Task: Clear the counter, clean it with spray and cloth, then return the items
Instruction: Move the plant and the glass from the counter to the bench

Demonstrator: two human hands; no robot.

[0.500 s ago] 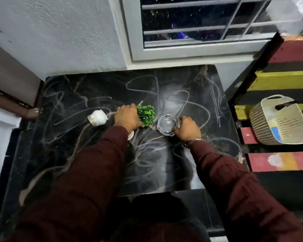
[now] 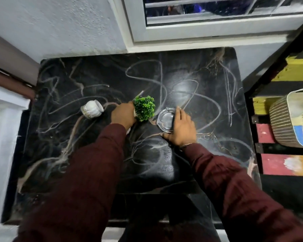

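Observation:
A black marble counter [image 2: 199,81] with pale veins fills the middle of the view. My left hand [image 2: 123,115] is closed around the pot of a small green artificial plant [image 2: 144,108], whose pot is hidden by my fingers. My right hand [image 2: 179,127] grips the right rim of a clear glass ashtray [image 2: 164,120] that sits on the counter beside the plant. A small white ribbed pot [image 2: 92,109] lies tilted on the counter to the left of my left hand, apart from it.
A grey wall and a white window frame [image 2: 164,32] border the counter's far edge. To the right stands a striped shelf [image 2: 283,165] holding a beige plastic basket [image 2: 294,119]. A white ledge [image 2: 5,102] runs along the left side.
My right hand has slid further over the glass ashtray and now grips its right rim. My left hand stays on the plant. The view has shifted slightly.

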